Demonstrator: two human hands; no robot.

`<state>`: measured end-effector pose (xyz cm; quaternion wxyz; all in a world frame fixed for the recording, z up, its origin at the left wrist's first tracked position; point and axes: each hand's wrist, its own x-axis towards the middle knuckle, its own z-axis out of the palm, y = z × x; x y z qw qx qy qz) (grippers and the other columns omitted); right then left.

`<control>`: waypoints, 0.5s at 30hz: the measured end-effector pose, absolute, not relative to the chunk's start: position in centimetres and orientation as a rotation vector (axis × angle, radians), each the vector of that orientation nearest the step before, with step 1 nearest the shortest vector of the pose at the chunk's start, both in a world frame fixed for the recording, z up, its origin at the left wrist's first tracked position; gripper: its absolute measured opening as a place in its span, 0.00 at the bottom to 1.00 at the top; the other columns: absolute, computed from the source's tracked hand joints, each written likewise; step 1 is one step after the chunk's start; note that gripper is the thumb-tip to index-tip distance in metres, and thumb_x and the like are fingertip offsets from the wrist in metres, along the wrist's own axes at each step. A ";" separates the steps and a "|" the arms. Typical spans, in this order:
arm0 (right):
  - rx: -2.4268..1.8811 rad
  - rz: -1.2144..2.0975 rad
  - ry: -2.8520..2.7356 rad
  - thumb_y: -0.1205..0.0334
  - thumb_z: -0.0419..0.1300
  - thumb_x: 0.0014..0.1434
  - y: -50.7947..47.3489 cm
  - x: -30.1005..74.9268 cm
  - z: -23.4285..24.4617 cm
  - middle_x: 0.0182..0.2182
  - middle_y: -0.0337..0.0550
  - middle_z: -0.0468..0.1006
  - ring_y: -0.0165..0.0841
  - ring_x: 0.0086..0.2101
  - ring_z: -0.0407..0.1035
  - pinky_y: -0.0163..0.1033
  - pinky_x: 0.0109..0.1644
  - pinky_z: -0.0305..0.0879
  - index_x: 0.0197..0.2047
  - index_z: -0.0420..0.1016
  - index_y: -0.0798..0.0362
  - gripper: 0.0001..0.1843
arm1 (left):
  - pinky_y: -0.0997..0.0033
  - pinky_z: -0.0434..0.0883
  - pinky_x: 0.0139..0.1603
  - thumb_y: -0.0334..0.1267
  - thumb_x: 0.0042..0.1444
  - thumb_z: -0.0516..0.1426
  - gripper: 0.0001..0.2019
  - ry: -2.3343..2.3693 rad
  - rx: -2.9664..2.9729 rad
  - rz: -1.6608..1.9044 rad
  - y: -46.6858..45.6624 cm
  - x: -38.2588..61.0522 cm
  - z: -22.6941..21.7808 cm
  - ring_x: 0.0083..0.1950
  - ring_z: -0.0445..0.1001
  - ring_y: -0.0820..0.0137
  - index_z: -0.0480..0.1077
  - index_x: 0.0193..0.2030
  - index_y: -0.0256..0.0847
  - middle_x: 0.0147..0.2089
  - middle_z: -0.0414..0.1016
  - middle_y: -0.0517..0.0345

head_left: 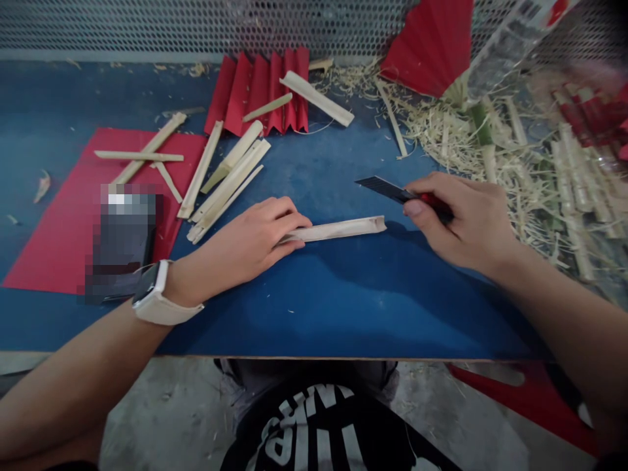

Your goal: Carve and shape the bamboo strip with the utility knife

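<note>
With its fingers closed round one end, my left hand (267, 232) holds a split bamboo strip (343, 228) on the blue table. The strip's hollow side shows, and its free end points right. My right hand (461, 216) grips a utility knife (387, 188) by its red and black handle. The dark blade is out and points left, above and apart from the strip's right end. More split bamboo pieces (230, 183) lie just beyond my left hand. A white watch sits on my left wrist.
Red paper (63, 222) lies at left under a blurred-out dark object (125, 242) and some bamboo sticks. Pleated red paper (255, 95) and a red fan (432, 46) are at the back. Shavings (456, 137), bamboo lengths (579, 196) and a plastic bottle (510, 46) crowd the right.
</note>
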<state>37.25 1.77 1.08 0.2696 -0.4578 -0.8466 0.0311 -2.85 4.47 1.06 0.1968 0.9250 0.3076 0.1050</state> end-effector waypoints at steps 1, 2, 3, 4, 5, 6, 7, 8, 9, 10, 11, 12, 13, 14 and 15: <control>-1.221 0.086 -2.286 0.35 0.53 0.94 1.8 37.3 1.1 0.37 0.41 0.85 0.39 0.31 0.76 0.48 0.39 0.73 0.58 0.87 0.39 0.26 | 0.45 0.84 0.76 0.46 0.94 0.55 0.20 0.877 2.608 0.286 4.5 -3.2 1.4 0.66 0.85 0.50 0.86 0.75 0.44 0.66 0.85 0.43; -1.208 0.088 -2.292 0.34 0.52 0.94 1.9 37.4 1.0 0.37 0.41 0.86 0.38 0.31 0.76 0.47 0.39 0.73 0.58 0.87 0.39 0.27 | 0.42 0.84 0.78 0.46 0.94 0.55 0.20 0.895 2.630 0.277 4.6 -3.5 1.7 0.67 0.85 0.48 0.86 0.74 0.43 0.67 0.85 0.42; -1.195 0.089 -2.301 0.33 0.52 0.95 1.9 37.4 1.0 0.37 0.41 0.86 0.38 0.31 0.77 0.47 0.38 0.72 0.59 0.88 0.40 0.28 | 0.39 0.84 0.79 0.45 0.93 0.55 0.21 0.913 2.653 0.271 4.6 -3.9 1.9 0.70 0.85 0.46 0.87 0.74 0.43 0.68 0.84 0.41; -1.181 0.091 -2.311 0.33 0.52 0.95 1.9 37.4 1.0 0.36 0.41 0.86 0.38 0.31 0.77 0.46 0.37 0.71 0.59 0.88 0.40 0.29 | 0.37 0.83 0.81 0.45 0.92 0.55 0.21 0.925 2.674 0.267 4.7 -4.2 2.1 0.72 0.84 0.44 0.87 0.73 0.41 0.70 0.84 0.39; -1.170 0.095 -2.324 0.33 0.51 0.95 1.9 37.4 0.9 0.36 0.41 0.85 0.38 0.30 0.77 0.46 0.36 0.70 0.60 0.89 0.40 0.29 | 0.35 0.83 0.82 0.46 0.92 0.56 0.21 0.931 2.686 0.271 4.6 -4.4 2.1 0.75 0.84 0.42 0.87 0.73 0.40 0.71 0.83 0.38; -1.156 0.099 -2.337 0.34 0.51 0.96 1.9 37.4 0.9 0.35 0.40 0.85 0.37 0.30 0.76 0.45 0.35 0.69 0.61 0.89 0.40 0.29 | 0.34 0.83 0.83 0.46 0.91 0.57 0.21 0.926 2.687 0.286 4.5 -4.3 2.1 0.77 0.83 0.41 0.86 0.74 0.39 0.73 0.83 0.37; -1.145 0.104 -2.351 0.34 0.51 0.96 1.8 37.4 0.9 0.35 0.40 0.85 0.37 0.30 0.76 0.45 0.35 0.68 0.62 0.90 0.41 0.29 | 0.34 0.83 0.84 0.47 0.91 0.59 0.21 0.906 2.681 0.312 4.4 -4.1 1.9 0.78 0.83 0.41 0.85 0.76 0.39 0.74 0.83 0.37; -1.134 0.108 -2.363 0.35 0.51 0.96 1.7 37.3 0.9 0.35 0.40 0.86 0.37 0.30 0.76 0.45 0.34 0.68 0.63 0.90 0.42 0.30 | 0.34 0.83 0.84 0.48 0.91 0.60 0.22 0.875 2.668 0.344 4.2 -3.6 1.5 0.79 0.83 0.42 0.83 0.79 0.39 0.76 0.84 0.37; -1.126 0.111 -2.374 0.35 0.50 0.97 1.6 37.2 1.0 0.36 0.41 0.86 0.36 0.30 0.76 0.45 0.35 0.68 0.63 0.91 0.43 0.31 | 0.36 0.83 0.84 0.48 0.92 0.61 0.23 0.834 2.652 0.387 4.1 -3.0 1.1 0.80 0.83 0.43 0.81 0.82 0.40 0.78 0.84 0.37; -1.120 0.114 -2.383 0.35 0.49 0.97 1.5 37.2 1.0 0.37 0.43 0.87 0.36 0.30 0.76 0.45 0.35 0.68 0.63 0.91 0.45 0.33 | 0.36 0.83 0.85 0.46 0.92 0.60 0.23 0.771 2.655 0.420 3.9 -2.3 0.7 0.81 0.82 0.44 0.79 0.85 0.41 0.80 0.84 0.36; -1.115 0.116 -2.391 0.34 0.47 0.97 1.4 37.1 1.1 0.39 0.44 0.87 0.36 0.31 0.76 0.45 0.36 0.68 0.63 0.91 0.46 0.35 | 0.37 0.82 0.85 0.43 0.93 0.59 0.23 0.706 2.675 0.412 3.7 -1.6 0.3 0.83 0.81 0.45 0.78 0.87 0.42 0.81 0.83 0.36; -1.111 0.119 -2.398 0.34 0.45 0.97 1.3 37.0 1.2 0.40 0.45 0.88 0.36 0.32 0.76 0.45 0.36 0.67 0.61 0.91 0.46 0.37 | 0.38 0.82 0.83 0.42 0.94 0.58 0.22 0.651 2.711 0.408 3.5 -1.0 -0.1 0.82 0.81 0.45 0.79 0.86 0.42 0.80 0.85 0.36; -1.113 0.124 -2.407 0.35 0.44 0.97 1.2 36.9 1.3 0.41 0.46 0.88 0.36 0.32 0.76 0.45 0.36 0.67 0.59 0.90 0.47 0.38 | 0.39 0.83 0.80 0.41 0.94 0.57 0.20 0.637 2.734 0.421 3.4 -0.5 -0.3 0.80 0.83 0.45 0.81 0.83 0.43 0.77 0.86 0.37; -1.113 0.129 -2.419 0.35 0.43 0.97 1.1 36.9 1.4 0.41 0.47 0.87 0.36 0.32 0.76 0.45 0.36 0.66 0.56 0.89 0.47 0.38 | 0.41 0.83 0.76 0.42 0.95 0.57 0.18 0.638 2.752 0.431 3.4 -0.2 -0.4 0.76 0.84 0.46 0.84 0.78 0.43 0.73 0.88 0.38; -1.118 0.137 -2.435 0.36 0.43 0.97 1.1 36.8 1.5 0.41 0.47 0.86 0.36 0.33 0.76 0.45 0.35 0.64 0.53 0.88 0.47 0.37 | 0.44 0.83 0.72 0.43 0.95 0.57 0.16 0.651 2.763 0.443 3.3 -0.1 -0.4 0.70 0.86 0.48 0.86 0.71 0.43 0.68 0.89 0.40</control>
